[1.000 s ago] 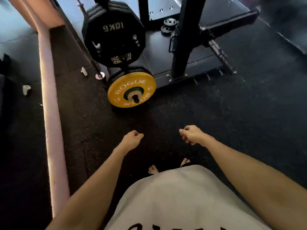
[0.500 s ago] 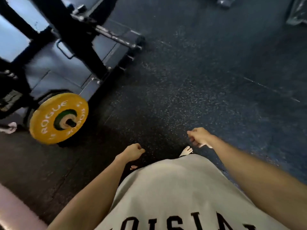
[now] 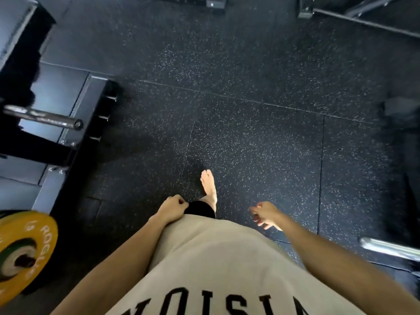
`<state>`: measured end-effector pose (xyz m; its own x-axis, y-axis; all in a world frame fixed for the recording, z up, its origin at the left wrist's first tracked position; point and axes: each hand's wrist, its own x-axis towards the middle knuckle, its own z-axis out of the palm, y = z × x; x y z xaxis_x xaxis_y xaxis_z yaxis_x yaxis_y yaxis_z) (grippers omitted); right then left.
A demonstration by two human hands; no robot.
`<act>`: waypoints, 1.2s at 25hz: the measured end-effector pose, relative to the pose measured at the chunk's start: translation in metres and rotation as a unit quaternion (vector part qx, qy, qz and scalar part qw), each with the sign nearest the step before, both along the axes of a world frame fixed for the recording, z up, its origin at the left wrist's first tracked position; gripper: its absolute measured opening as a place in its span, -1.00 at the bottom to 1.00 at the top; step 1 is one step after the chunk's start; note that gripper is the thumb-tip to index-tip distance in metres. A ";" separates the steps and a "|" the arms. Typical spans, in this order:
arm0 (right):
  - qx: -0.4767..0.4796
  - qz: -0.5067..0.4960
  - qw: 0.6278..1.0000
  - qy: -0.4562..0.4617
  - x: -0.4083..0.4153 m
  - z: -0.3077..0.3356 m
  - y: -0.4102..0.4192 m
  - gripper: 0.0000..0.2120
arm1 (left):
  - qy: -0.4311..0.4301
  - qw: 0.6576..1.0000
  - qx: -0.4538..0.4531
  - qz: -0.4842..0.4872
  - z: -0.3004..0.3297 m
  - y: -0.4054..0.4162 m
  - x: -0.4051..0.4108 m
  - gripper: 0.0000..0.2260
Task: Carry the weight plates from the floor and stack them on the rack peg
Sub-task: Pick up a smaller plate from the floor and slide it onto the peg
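A yellow Rogue weight plate [image 3: 27, 251] sits on a low rack peg at the lower left edge. Above it a bare steel peg [image 3: 45, 116] sticks out from the black rack [image 3: 75, 123] on the left. No loose plate shows on the speckled rubber floor [image 3: 250, 144] ahead. My left hand [image 3: 173, 208] hangs by my shirt hem with its fingers loosely curled and holds nothing. My right hand [image 3: 266, 215] swings out to the right, fingers loosely curled and empty. Both hands are well to the right of the rack.
My bare foot [image 3: 209, 187] steps forward on the floor between my hands. A steel bar end [image 3: 391, 247] lies low at the right edge. Dark equipment frames [image 3: 363, 12] stand along the top, and a dark blurred shape [image 3: 404, 137] fills the right side.
The view has swung right and away from the rack; the yellow plate slid to the lower left edge. Both empty hands dropped lower beside my body, and one foot stepped forward.
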<state>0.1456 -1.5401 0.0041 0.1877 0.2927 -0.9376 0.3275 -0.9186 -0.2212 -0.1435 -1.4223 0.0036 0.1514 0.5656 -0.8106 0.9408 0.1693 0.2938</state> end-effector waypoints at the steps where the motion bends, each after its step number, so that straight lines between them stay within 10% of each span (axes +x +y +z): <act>1: -0.004 -0.004 1.000 -0.002 0.010 -0.002 0.016 -0.83 | -0.006 1.000 -0.009 -0.004 -0.006 0.024 0.013 -0.76; 14: 0.089 -0.081 0.991 -0.052 0.157 0.022 0.395 -0.84 | -0.032 0.999 -0.007 0.027 0.009 0.407 0.104 -0.78; 30: 0.081 0.280 0.955 -0.050 0.172 0.007 0.949 -0.83 | 0.024 0.927 0.030 0.372 -0.010 0.727 0.114 -0.70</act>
